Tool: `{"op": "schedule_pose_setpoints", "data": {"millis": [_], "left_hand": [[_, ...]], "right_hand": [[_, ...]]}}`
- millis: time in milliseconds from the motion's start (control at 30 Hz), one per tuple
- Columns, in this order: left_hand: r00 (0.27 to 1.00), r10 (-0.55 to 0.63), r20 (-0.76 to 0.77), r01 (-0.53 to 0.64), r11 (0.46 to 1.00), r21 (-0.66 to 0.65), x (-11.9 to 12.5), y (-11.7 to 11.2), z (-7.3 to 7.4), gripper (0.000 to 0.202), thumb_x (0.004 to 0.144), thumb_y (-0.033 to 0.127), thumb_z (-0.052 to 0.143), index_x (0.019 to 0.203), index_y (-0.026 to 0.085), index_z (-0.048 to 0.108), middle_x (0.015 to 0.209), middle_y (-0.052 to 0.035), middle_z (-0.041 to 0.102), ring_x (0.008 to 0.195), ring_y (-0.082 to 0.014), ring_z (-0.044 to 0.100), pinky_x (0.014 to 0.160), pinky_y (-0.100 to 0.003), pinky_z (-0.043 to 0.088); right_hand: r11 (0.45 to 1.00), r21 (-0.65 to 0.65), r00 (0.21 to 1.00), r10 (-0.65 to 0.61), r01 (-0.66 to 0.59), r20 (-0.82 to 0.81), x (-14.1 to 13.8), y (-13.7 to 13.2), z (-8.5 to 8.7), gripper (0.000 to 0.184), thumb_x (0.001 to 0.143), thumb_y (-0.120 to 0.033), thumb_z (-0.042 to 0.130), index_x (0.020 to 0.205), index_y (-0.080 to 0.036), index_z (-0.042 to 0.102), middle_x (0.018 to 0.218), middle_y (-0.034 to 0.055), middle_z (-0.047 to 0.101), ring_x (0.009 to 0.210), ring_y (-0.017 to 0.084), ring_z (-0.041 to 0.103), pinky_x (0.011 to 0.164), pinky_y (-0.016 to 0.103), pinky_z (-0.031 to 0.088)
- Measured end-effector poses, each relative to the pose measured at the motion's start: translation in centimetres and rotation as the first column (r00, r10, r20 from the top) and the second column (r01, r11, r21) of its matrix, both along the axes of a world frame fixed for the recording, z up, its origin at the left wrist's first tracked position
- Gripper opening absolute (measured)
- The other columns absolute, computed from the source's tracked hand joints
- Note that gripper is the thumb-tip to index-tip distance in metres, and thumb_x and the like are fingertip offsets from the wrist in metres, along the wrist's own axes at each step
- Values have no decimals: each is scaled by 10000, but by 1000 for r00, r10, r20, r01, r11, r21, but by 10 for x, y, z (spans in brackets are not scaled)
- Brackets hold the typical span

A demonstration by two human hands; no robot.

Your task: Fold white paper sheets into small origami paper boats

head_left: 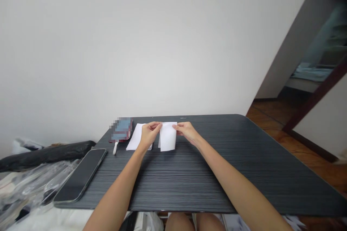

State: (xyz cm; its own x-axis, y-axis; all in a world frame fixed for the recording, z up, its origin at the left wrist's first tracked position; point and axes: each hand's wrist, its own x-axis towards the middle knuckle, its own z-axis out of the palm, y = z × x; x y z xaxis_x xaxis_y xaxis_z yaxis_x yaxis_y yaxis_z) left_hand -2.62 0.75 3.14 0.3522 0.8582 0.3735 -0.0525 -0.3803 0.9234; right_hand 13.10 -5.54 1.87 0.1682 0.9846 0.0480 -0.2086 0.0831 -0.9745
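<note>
Both hands, left hand (149, 134) and right hand (187, 132), pinch a white paper (168, 138) with closed fingers above the table (217, 166).

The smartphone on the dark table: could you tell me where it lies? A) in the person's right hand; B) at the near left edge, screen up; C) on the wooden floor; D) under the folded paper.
B: the smartphone lies flat at the table's near left edge, dark screen up, apart from both hands.
</note>
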Motion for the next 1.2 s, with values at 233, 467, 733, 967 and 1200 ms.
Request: {"op": "schedule_pose_setpoints", "data": {"millis": [233,467,733,967,1200], "left_hand": [[998,59,13,-59,998,7,1,-3,2,221,600,305,621,707,113,646,637,-42,647,541,-117,559,497,-203,428],[996,93,1,-93,995,32,-1,2,-2,258,615,332,607,725,101,640,653,-54,645,565,-129,569,520,-219,447],[993,122,1,-122,991,52,-2,8,-6,273,627,336,595,732,87,639,656,-61,643,568,-133,570,529,-227,457],[985,174,16,-174,984,36,-5,9,-5,253,619,317,601,723,90,645,678,-71,653,592,-145,582,513,-218,444],[956,259,136,-254,966,-52,-11,17,-3,256,591,311,617,708,83,634,624,-51,634,545,-121,562,506,-212,440]], "right_hand": [[1000,-17,999,20,-19,37,-1,-2,0,255,546,-364,672,640,-129,641,582,18,638,514,125,573,543,257,472],[989,-69,986,139,-133,89,0,-4,-6,244,554,-348,678,622,-116,643,594,37,646,542,140,593,549,267,485],[957,-135,958,272,-258,92,4,-4,-10,302,531,-318,707,684,-66,644,646,74,650,559,124,589,580,257,491],[890,-201,879,443,-408,175,3,-6,-8,283,557,-332,685,637,-73,603,588,64,641,567,123,603,598,232,482],[750,-313,713,656,-582,246,13,-16,2,303,537,-320,686,685,-67,613,604,69,645,613,144,616,634,258,480]]}}
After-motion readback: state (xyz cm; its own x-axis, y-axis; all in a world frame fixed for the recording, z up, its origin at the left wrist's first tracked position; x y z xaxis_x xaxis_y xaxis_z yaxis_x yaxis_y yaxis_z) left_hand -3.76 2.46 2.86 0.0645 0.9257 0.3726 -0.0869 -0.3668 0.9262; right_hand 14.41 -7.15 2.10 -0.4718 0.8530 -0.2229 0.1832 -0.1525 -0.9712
